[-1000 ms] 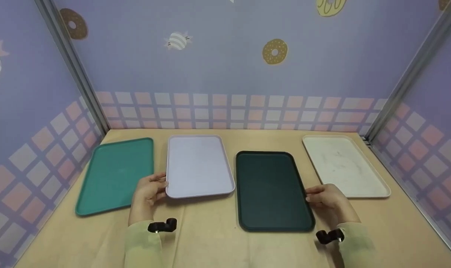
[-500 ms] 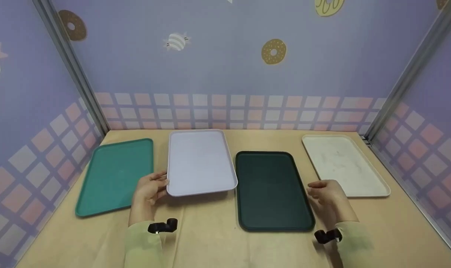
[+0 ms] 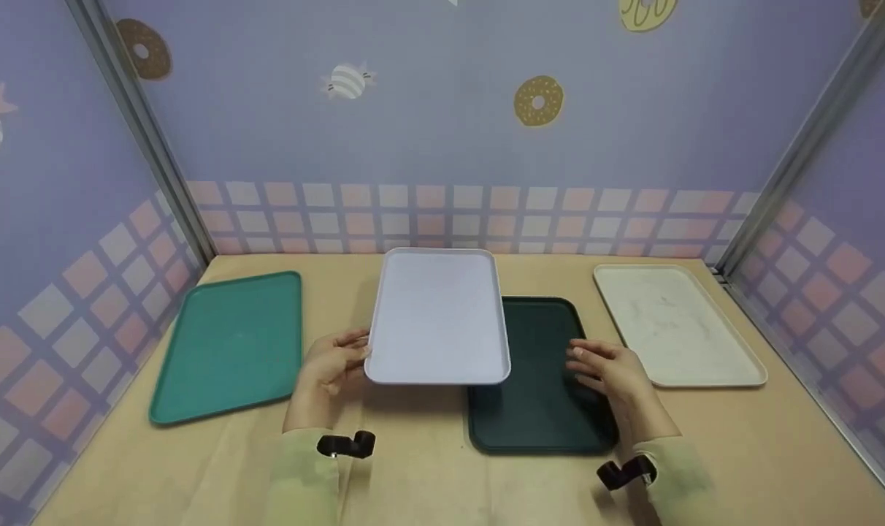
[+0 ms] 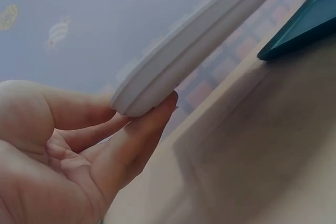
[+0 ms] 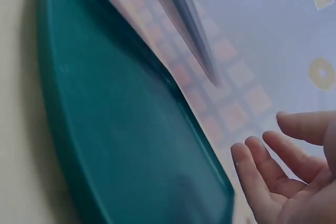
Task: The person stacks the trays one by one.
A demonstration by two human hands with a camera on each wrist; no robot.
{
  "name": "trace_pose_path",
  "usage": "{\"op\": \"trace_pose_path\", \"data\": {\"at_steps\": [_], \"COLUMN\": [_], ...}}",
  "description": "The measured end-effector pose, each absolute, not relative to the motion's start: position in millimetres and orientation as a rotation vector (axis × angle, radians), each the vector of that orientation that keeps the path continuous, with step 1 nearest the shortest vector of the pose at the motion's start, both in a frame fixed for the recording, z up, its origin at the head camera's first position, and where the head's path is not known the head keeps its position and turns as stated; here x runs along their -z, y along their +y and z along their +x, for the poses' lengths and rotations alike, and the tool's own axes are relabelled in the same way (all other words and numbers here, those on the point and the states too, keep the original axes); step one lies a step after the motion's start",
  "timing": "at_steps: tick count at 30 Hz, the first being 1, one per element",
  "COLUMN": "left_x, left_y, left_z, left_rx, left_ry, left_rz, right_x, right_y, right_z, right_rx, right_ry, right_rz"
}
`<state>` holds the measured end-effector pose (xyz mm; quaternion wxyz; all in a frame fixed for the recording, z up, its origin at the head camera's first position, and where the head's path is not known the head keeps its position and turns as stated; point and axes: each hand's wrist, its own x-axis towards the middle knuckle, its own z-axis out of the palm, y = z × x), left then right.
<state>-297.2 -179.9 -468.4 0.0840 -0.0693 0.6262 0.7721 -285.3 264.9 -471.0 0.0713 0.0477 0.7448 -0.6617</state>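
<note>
A pale lavender tray (image 3: 439,318) is held up off the table by my left hand (image 3: 333,363), which pinches its left edge. The left wrist view shows the thumb and fingers on either side of the tray's rim (image 4: 157,80). In the head view this tray overlaps the left part of a dark green tray (image 3: 541,416) lying on the table. My right hand (image 3: 610,371) hovers over the dark green tray's right side, fingers apart and holding nothing. The right wrist view shows that hand (image 5: 289,177) beside the dark green tray (image 5: 126,114), with the lavender tray's edge (image 5: 184,19) beyond.
A teal green tray (image 3: 231,347) lies at the left of the table (image 3: 413,475). At the right is a white marbled tray (image 3: 676,325). Patterned walls (image 3: 428,131) enclose the back and both sides, with metal posts (image 3: 786,153) at the corners.
My left hand has raised the lavender tray and carried it right, partly over the dark green tray. My right hand has left the dark green tray's right edge and moved left above it.
</note>
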Motion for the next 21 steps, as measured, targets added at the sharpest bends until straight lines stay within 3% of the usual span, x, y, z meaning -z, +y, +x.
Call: {"op": "trace_pose_path", "data": {"at_steps": [9, 21], "left_x": [467, 473], "left_y": [-141, -102], "left_z": [-300, -298], "left_rx": [-2.275, -2.181], "left_ry": [1.815, 1.824], "left_rz": [-0.144, -0.052], "right_x": [476, 476], "right_y": [248, 253], "right_z": [-286, -288], "right_rx": [2.236, 2.323], "right_ry": [1.825, 1.836], "right_rz": [0.132, 0.239]}}
